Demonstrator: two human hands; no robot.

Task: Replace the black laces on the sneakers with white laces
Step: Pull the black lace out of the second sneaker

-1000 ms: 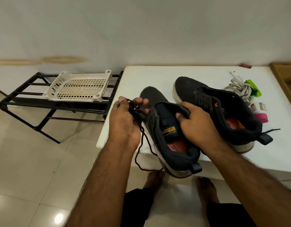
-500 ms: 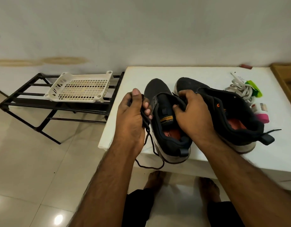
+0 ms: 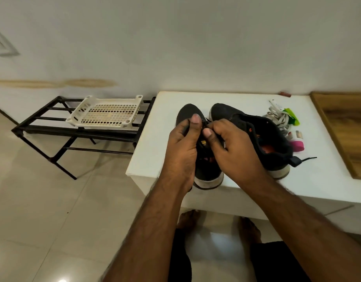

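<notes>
Two black sneakers stand side by side on the white table [image 3: 153, 151]. The left sneaker [image 3: 206, 176] sits at the front edge, mostly hidden behind my hands. My left hand [image 3: 181, 147] grips the bunched black lace [image 3: 206, 121] over the shoe's tongue. My right hand [image 3: 226, 147] pinches the same lace just beside it, thumb against thumb. The right sneaker [image 3: 263, 139] lies untouched, its opening towards me, with a black lace end [image 3: 308, 159] trailing behind the heel. White laces [image 3: 277, 117] lie coiled at the back right.
A green tag [image 3: 291, 117], small packets [image 3: 297, 135] and a pink roll [image 3: 297, 146] lie by the white laces. A wooden board [image 3: 342, 127] borders the table on the right. To the left, a black metal rack [image 3: 53, 129] carries a white plastic basket [image 3: 106, 115]. My bare feet show below.
The left sneaker was set down from my lap side onto the table edge. My right hand left the shoe's collar and joined my left hand on the black lace.
</notes>
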